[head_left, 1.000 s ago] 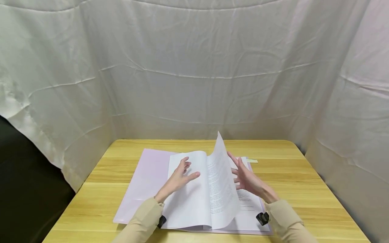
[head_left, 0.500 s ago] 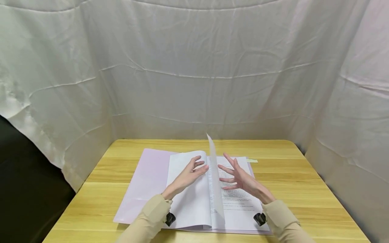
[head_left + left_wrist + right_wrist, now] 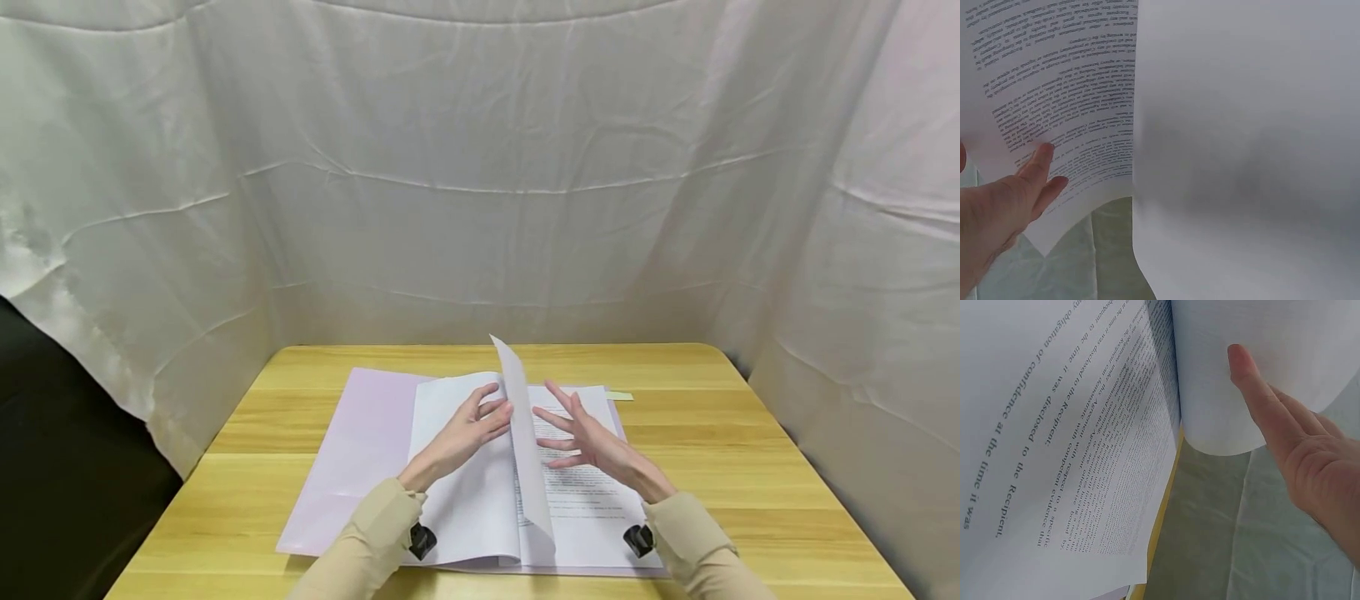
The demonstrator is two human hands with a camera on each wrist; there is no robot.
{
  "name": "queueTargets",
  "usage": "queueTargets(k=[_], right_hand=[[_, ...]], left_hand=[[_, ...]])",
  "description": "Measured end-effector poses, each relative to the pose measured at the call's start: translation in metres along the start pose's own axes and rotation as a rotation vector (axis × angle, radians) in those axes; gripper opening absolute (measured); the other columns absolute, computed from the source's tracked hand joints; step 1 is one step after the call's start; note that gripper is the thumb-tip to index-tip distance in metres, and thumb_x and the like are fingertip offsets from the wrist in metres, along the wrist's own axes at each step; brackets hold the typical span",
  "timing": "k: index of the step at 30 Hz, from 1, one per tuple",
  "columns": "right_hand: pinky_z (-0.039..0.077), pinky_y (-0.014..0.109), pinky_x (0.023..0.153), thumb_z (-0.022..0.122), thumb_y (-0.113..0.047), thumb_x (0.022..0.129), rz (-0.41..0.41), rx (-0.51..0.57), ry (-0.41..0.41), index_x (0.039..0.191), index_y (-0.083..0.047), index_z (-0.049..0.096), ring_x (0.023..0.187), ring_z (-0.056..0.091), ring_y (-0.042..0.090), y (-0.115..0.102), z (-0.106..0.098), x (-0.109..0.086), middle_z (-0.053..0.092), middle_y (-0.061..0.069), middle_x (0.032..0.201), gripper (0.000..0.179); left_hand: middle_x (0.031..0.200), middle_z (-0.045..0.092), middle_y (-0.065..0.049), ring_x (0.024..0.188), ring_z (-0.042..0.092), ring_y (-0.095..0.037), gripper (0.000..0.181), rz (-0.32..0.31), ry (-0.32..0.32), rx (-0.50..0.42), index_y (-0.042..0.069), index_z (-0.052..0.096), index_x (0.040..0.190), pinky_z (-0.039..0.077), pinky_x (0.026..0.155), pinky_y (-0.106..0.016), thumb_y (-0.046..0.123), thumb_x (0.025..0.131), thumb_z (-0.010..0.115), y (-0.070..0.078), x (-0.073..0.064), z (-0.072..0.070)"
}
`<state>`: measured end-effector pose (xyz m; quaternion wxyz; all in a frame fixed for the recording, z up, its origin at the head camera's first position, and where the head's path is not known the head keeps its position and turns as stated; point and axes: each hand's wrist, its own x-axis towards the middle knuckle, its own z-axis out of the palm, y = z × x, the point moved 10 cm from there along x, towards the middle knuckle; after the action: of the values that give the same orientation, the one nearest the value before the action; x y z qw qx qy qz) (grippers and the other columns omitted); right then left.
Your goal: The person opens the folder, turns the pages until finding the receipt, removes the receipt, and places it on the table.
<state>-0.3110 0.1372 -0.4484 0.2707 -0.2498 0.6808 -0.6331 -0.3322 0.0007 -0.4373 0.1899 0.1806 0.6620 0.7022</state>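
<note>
A folder with a pale lilac cover (image 3: pixel 360 467) lies opened on the table, holding white printed sheets. One page (image 3: pixel 525 450) stands nearly upright, curved, between the two hands. My left hand (image 3: pixel 461 437) is at its left face, relaxed fingertips right at the paper; in the left wrist view these fingers (image 3: pixel 1038 169) overlap the printed text. On the other side, my right hand (image 3: pixel 592 442) has its fingers spread over the right-hand printed sheet (image 3: pixel 592 508). The right wrist view shows an extended finger (image 3: pixel 1257 394) in front of the page's blank face (image 3: pixel 1229 419).
Turned sheets (image 3: pixel 457 517) lie blank side up on the left. A pale yellow-green tab (image 3: pixel 620 396) sticks out at the folder's upper right. The wooden table (image 3: pixel 750 500) is surrounded by grey-white cloth (image 3: pixel 480 233). Both wrists wear black devices (image 3: pixel 639 540).
The page has swung from leaning right to upright, tilting slightly left. My left hand has moved right to meet it; my right hand has moved left with fingers spread.
</note>
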Motion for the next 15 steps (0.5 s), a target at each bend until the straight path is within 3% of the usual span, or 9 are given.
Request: queueTargets(k=[7, 15], right_hand=[[0.040, 0.069, 0.110, 0.000, -0.063, 0.102, 0.030, -0.040, 0.006, 0.161, -0.035, -0.012, 0.148, 0.024, 0.057, 0.002, 0.002, 0.000, 0.003, 0.018, 0.170, 0.066], [0.042, 0.066, 0.111, 0.001, -0.061, 0.103, 0.047, -0.063, 0.020, 0.162, -0.030, -0.010, 0.149, 0.025, 0.053, 0.003, 0.001, -0.001, 0.005, 0.019, 0.170, 0.068]], left_hand=[[0.159, 0.028, -0.034, 0.145, 0.040, -0.043, 0.075, -0.020, 0.030, -0.076, -0.002, 0.009, 0.158, 0.035, 0.122, -0.052, 0.011, 0.100, 0.055, -0.003, -0.001, -0.008], [0.154, 0.037, -0.032, 0.131, 0.055, -0.039, 0.084, -0.098, 0.202, 0.009, 0.000, 0.017, 0.157, 0.041, 0.113, -0.055, 0.004, 0.088, 0.064, -0.016, -0.005, -0.032]])
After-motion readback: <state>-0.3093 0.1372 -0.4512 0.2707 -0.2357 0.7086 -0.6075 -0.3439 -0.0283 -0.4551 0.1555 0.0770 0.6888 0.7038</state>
